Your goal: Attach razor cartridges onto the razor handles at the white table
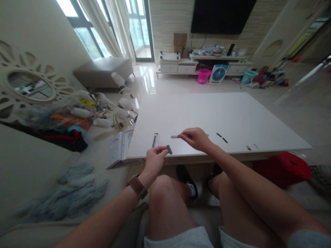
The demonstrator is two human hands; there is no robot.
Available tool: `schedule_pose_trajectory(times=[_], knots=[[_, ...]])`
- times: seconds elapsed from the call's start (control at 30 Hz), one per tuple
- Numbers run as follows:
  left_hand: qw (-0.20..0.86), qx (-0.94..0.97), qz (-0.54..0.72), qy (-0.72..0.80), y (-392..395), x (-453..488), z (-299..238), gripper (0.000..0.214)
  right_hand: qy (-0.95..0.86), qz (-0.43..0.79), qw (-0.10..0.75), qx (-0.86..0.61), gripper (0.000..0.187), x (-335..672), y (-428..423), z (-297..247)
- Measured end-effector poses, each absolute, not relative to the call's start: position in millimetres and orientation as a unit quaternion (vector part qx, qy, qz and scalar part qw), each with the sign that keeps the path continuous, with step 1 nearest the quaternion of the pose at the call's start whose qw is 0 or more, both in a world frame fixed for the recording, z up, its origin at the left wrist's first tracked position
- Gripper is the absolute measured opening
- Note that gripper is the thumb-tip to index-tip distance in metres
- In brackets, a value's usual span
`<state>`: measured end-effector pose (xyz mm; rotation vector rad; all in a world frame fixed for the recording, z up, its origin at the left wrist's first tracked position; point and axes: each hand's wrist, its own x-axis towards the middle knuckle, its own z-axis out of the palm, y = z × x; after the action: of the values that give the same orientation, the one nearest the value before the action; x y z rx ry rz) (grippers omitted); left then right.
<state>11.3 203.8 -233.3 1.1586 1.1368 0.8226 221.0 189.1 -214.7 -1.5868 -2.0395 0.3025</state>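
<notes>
- While the left hand [154, 162] pinches a small dark piece [169, 149] over the near edge of the white table [196, 110], the right hand [194, 138] grips a pale stick [175, 136] between thumb and fingers.
- Progress, as I judge it: midway; both pieces are picked up, but stick and dark piece stand apart, so bringing them together, if intended, is undone.
- Silver tool [154, 140] lies unheld just beyond the left hand, a clear bit [159, 143] to its right; both crowd that spot.
- Two dark strips [221, 137] lie right of the right hand, untouched.
- Farther off: lamp with white shades [125, 104] on the floor, left; red stool [287, 170], near right.
- Right hand hides some tabletop; can't tell what's behind.
</notes>
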Motion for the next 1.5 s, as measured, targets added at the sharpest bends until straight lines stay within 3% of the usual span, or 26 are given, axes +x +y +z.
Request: schedule_pose_trajectory(times=[0.23, 0.43, 0.6, 0.7, 0.83, 1.07, 1.27, 1.4, 1.5], knots=[[0.611, 0.495, 0.362, 0.500, 203.9, 10.2, -235.6, 0.013, -0.811, 0.244, 0.174, -0.502, 0.043, 222.7, 185.8, -216.2], [0.606, 0.491, 0.368, 0.506, 204.6, 11.2, -234.9, 0.016, -0.768, 0.256, 0.242, -0.535, 0.045, 224.7, 185.7, -215.0], [0.595, 0.474, 0.396, 0.515, 205.7, 11.4, -236.4, 0.019, -0.794, 0.339, 0.120, -0.490, 0.043, 225.4, 186.9, -218.7], [0.593, 0.469, 0.400, 0.518, 206.8, 11.7, -236.7, 0.021, -0.759, 0.317, 0.138, -0.551, 0.038, 234.3, 191.5, -228.9], [0.588, 0.464, 0.409, 0.522, 208.3, 11.2, -237.2, 0.024, -0.703, 0.297, 0.142, -0.631, 0.016, 249.1, 207.4, -255.5], [0.585, 0.457, 0.417, 0.525, 208.8, 10.8, -237.4, 0.027, -0.667, 0.317, 0.099, -0.667, 0.012, 242.2, 224.1, -310.0], [0.591, 0.451, 0.415, 0.524, 208.7, 10.5, -235.4, 0.024, -0.745, 0.421, 0.052, -0.514, 0.009, 197.8, 222.2, -320.4], [0.599, 0.450, 0.414, 0.517, 209.4, 10.8, -234.5, 0.024, -0.715, 0.331, 0.130, -0.602, 0.015, 220.7, 242.5, -306.8], [0.594, 0.452, 0.414, 0.522, 209.2, 11.2, -234.2, 0.024, -0.693, 0.301, 0.119, -0.644, 0.015, 240.1, 244.2, -310.5]])
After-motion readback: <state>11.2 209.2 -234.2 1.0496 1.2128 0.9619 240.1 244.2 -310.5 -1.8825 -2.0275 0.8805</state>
